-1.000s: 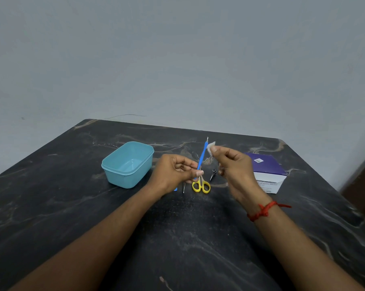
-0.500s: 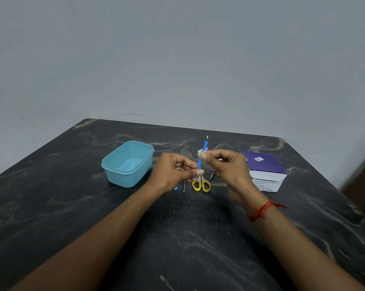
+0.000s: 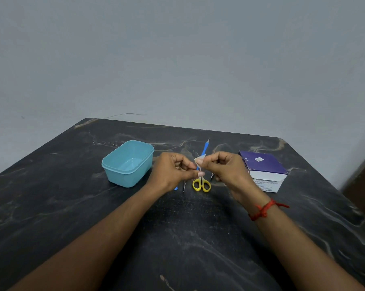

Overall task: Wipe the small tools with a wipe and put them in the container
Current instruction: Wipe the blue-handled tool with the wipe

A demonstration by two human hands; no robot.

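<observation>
My left hand (image 3: 173,171) pinches the lower end of a thin blue-handled tool (image 3: 204,149), which points up and away with a metal tip. My right hand (image 3: 223,166) pinches a small white wipe (image 3: 199,160) around the tool's shaft, just above my left fingers. An open light blue container (image 3: 128,163) stands on the table to the left of my hands. Below my hands lie yellow-handled scissors (image 3: 201,184), a thin metal tool (image 3: 184,185), another blue tool end (image 3: 175,187) and a pointed metal tool (image 3: 212,176), partly hidden.
A purple and white box (image 3: 263,170) of wipes sits to the right of my right hand. The dark marbled table (image 3: 187,238) ends at a grey wall behind. A red thread band circles my right wrist.
My right hand slid the wipe down the blue tool's shaft from near its tip toward my left fingers. My left hand held the tool in place.
</observation>
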